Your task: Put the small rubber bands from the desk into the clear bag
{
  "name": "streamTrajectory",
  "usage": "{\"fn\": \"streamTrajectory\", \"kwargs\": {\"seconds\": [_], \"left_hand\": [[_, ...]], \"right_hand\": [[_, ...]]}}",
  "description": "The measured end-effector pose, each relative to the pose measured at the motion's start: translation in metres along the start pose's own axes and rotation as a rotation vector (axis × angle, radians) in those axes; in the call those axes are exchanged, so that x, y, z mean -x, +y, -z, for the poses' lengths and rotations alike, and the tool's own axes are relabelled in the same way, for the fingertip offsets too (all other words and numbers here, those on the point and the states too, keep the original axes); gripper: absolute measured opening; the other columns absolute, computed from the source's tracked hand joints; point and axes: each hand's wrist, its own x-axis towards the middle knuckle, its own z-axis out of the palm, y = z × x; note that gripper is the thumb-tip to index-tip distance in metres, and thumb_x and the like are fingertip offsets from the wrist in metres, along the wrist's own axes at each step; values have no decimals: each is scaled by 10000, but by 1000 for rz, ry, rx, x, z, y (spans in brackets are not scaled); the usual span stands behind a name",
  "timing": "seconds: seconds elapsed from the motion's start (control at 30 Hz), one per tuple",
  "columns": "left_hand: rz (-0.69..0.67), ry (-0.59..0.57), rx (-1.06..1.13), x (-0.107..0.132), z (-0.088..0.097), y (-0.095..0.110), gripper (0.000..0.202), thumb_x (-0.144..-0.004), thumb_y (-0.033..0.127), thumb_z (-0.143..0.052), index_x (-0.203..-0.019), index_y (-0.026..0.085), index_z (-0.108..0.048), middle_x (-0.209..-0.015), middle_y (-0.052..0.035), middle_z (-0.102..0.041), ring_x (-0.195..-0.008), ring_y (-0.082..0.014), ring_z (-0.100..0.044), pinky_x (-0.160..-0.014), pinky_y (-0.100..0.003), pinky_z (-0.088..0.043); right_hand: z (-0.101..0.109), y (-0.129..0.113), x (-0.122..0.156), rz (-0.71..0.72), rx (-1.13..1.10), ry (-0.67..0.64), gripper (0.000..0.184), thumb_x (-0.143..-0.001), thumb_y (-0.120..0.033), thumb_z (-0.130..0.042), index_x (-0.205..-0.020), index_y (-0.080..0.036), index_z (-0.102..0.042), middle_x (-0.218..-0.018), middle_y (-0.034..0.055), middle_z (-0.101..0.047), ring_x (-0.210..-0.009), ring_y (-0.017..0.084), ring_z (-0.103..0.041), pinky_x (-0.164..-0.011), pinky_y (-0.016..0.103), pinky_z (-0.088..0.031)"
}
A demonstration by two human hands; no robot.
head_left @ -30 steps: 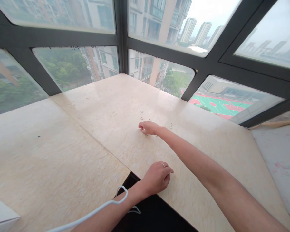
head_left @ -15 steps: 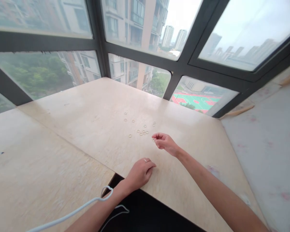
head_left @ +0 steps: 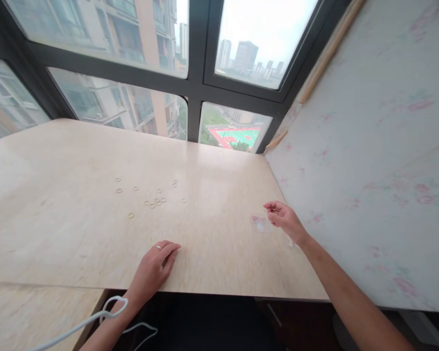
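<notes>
At the right, my right hand is closed in a pinch on a small thin ring, mostly covered by the fingertips. It hovers beside a small clear plastic packet with faint pink printing, lying on the table. My left hand rests near the table's front edge, its fingers curled together with nothing visible in them; a silver ring is on one finger. Beyond it lie several loose thin rings, among them a yellowish ring, a cluster of rings and a separate ring.
The pale table reaches to dark-framed windows. A flowered wall borders it on the right. A white cable loops over my left forearm. Beneath the front edge is a dark gap.
My view has turned right. My right hand has carried the pinched ring from near the loose rings to the plastic packet. My left hand still rests near the front edge.
</notes>
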Motion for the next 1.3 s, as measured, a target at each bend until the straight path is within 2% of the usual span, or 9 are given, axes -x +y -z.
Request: {"fn": "streamTrajectory", "kwargs": {"seconds": [0.1,0.2,0.47,0.57,0.73,0.87,1.03,1.17,1.3], "left_hand": [[-18,22,-51,0,-2,-1,207,-914,291,-456,-962,212,-641,-941,-61,-676,-872,-205,-638,-784,-326,-525],[-37,34,-82,0,-3,-1,209,-909,308,-463,-958,215,-643,-938,-57,-679,-863,-204,-644,-777,-318,-530],[-29,61,-117,0,-3,0,228,-914,332,-448,-962,205,-630,-939,-76,-672,-856,-211,-641,-764,-324,-533],[-23,64,-117,0,-3,0,216,-907,328,-459,-963,207,-629,-943,-72,-670,-858,-210,-641,-771,-323,-533],[59,63,-49,-2,-2,0,226,-893,349,-472,-937,209,-643,-933,-65,-679,-848,-206,-647,-763,-312,-531],[266,69,70,-10,1,4,236,-857,371,-505,-900,208,-670,-908,-47,-701,-837,-204,-657,-749,-317,-536],[599,190,312,-31,7,16,234,-779,352,-548,-837,162,-670,-774,-47,-699,-669,-177,-645,-596,-280,-527],[693,365,458,-54,9,12,240,-729,320,-574,-846,131,-665,-757,-49,-675,-605,-137,-603,-550,-243,-503],[729,612,388,-87,13,-6,259,-725,295,-535,-876,124,-659,-789,-59,-672,-594,-135,-592,-529,-239,-482]], "right_hand": [[29,11,4,50,69,111,324,-674,-292,-622,-967,-160,-577,-753,-22,-496,-574,87,-439,-493,223,-350],[39,22,2,108,110,177,325,-690,-283,-611,-988,-157,-573,-760,-20,-498,-601,96,-463,-519,227,-375],[30,52,-14,113,403,36,328,-733,-254,-562,-1045,-161,-603,-818,1,-602,-564,96,-518,-541,238,-419],[34,55,-10,109,389,101,329,-752,-251,-548,-1064,-160,-599,-841,11,-608,-559,101,-539,-546,248,-431],[42,53,12,91,261,168,294,-798,-307,-562,-1055,-169,-598,-852,23,-581,-571,106,-514,-543,253,-446],[31,62,44,104,262,183,250,-838,-359,-554,-1019,-192,-597,-796,22,-569,-582,126,-515,-525,255,-447],[6,90,83,206,361,126,188,-844,-377,-564,-934,-228,-636,-726,24,-579,-592,152,-562,-527,250,-477],[0,109,93,281,392,97,213,-823,-399,-594,-935,-235,-669,-770,36,-624,-578,142,-582,-488,214,-483],[6,117,89,273,426,70,263,-832,-429,-579,-961,-224,-681,-811,35,-662,-616,137,-627,-530,181,-515]]}}
